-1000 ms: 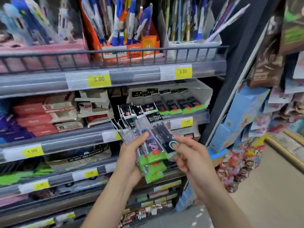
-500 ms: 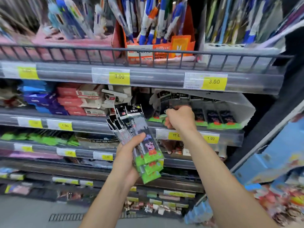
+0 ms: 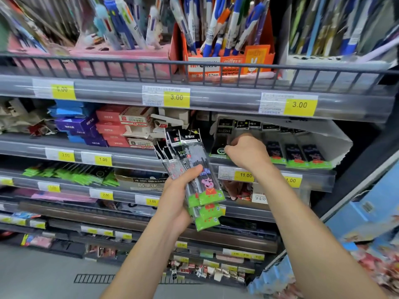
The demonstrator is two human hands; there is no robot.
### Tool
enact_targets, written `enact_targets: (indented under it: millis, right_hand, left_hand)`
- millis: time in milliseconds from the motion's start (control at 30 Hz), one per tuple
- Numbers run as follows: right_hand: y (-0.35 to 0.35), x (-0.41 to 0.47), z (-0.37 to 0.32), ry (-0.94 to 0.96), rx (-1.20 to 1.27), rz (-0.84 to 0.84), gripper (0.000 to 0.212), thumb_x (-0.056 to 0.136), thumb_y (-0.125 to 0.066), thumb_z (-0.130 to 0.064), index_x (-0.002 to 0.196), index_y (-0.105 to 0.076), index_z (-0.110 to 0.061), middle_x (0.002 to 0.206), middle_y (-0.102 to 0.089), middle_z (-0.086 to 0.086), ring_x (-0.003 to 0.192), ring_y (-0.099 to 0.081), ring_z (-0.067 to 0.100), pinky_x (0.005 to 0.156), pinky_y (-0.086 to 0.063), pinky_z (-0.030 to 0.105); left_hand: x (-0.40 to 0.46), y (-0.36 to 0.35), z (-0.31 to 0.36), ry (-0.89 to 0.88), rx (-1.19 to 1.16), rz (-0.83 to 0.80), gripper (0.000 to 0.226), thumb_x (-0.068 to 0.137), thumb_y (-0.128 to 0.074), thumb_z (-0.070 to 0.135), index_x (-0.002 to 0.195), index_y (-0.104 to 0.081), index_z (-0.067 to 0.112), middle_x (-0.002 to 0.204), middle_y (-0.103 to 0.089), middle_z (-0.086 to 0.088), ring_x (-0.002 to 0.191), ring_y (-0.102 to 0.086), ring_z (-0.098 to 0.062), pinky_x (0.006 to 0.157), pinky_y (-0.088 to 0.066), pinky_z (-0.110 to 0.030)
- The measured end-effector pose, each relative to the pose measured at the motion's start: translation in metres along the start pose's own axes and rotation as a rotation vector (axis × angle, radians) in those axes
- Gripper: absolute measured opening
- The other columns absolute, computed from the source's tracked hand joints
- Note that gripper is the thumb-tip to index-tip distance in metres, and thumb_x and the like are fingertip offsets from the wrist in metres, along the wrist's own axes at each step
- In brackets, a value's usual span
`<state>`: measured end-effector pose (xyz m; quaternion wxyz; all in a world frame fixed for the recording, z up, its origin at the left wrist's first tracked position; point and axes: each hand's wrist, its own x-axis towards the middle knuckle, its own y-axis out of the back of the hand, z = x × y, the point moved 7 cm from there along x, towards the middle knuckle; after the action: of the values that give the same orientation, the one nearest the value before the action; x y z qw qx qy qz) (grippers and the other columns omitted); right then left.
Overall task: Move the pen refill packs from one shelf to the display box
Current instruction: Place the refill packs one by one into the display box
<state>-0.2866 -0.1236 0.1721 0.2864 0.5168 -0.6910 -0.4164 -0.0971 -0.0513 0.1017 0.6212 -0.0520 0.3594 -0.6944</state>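
A fanned stack of pen refill packs (image 3: 194,182) is gripped by the left hand (image 3: 179,203), with the thumb laid across the front of the stack and the fingers wrapped behind it. The stack is held upright and slightly tilted, its black header cards at the top and its green bottoms, printed with a cartoon pig, at the lower end, just below the palm. It is kept in front of the shelving, to the left of and lower than the right hand (image 3: 248,152).

The right hand is reached forward into the white display box (image 3: 336,145) on the second shelf, its fingers curled down onto a single pack (image 3: 221,145) at the left end of the row standing there. That pack is pinched near its middle, and its green foot is seen just under the knuckles. More packs of the same kind (image 3: 298,156) are lined up upright to the right of the hand inside the box, touching one another.

Below the box, a yellow price label marked 11.00 (image 3: 246,175) is fixed to the shelf edge, just under the right wrist. Above, a wire rail (image 3: 194,65) is run along the top shelf, behind which an orange box of pens (image 3: 228,61) is stood.
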Motion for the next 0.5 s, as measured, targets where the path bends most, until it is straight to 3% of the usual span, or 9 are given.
enact_targets:
  millis: [100,167,200,267,333,500]
  right_hand:
    - [0.020,-0.027,-0.005,0.117,0.153,0.151,0.030,0.092,-0.061,-0.038,0.111,-0.074,-0.019,0.091,-0.075,0.003,0.091,-0.067,0.028,0.080,-0.051,0.033]
    - [0.018,-0.062,-0.004,0.210,0.401,0.062,0.034,0.089,-0.064,-0.046,0.119,-0.072,-0.031,0.072,-0.065,-0.017,0.070,-0.065,0.012,0.067,-0.047,0.027]
    - [0.012,-0.080,-0.001,0.220,0.528,-0.025,0.036,0.088,-0.066,-0.049,0.120,-0.070,-0.035,0.069,-0.060,-0.018,0.059,-0.062,0.009,0.059,-0.045,0.022]
    - [-0.006,-0.106,0.009,0.170,0.705,-0.180,0.035,0.089,-0.069,-0.049,0.123,-0.067,-0.038,0.068,-0.056,-0.012,0.050,-0.058,0.011,0.046,-0.040,0.018]
    - [-0.019,-0.117,0.017,0.115,0.779,-0.244,0.031,0.094,-0.071,-0.036,0.124,-0.065,-0.031,0.069,-0.053,0.001,0.049,-0.054,0.015,0.042,-0.038,0.022]
    - [-0.023,-0.116,0.032,0.028,0.862,-0.186,0.029,0.096,-0.068,-0.019,0.126,-0.068,-0.020,0.065,-0.054,0.007,0.048,-0.053,0.013,0.043,-0.042,0.023]
  left_hand:
    - [0.002,-0.008,0.000,0.012,0.001,-0.035,0.068,0.072,-0.087,0.026,0.132,-0.068,0.001,0.110,-0.078,-0.022,0.085,-0.078,-0.035,0.071,-0.063,-0.046]
    - [0.003,-0.011,0.001,0.009,-0.013,-0.040,0.066,0.074,-0.086,0.027,0.132,-0.068,0.001,0.109,-0.078,-0.022,0.083,-0.077,-0.035,0.070,-0.063,-0.044]
    - [0.004,-0.011,0.002,0.002,-0.015,-0.045,0.066,0.076,-0.085,0.027,0.133,-0.068,0.001,0.112,-0.077,-0.023,0.087,-0.077,-0.036,0.072,-0.063,-0.044]
    - [0.005,-0.013,0.003,-0.011,-0.005,-0.072,0.064,0.081,-0.083,0.029,0.136,-0.066,0.000,0.123,-0.074,-0.026,0.100,-0.075,-0.039,0.082,-0.063,-0.049]
    - [0.006,-0.018,0.001,-0.008,0.007,-0.097,0.067,0.081,-0.082,0.032,0.136,-0.065,-0.001,0.126,-0.072,-0.029,0.103,-0.074,-0.040,0.088,-0.062,-0.052]
    - [0.006,-0.024,-0.016,0.048,0.020,-0.112,0.066,0.085,-0.076,0.039,0.136,-0.065,-0.002,0.129,-0.069,-0.031,0.108,-0.067,-0.042,0.103,-0.053,-0.059]
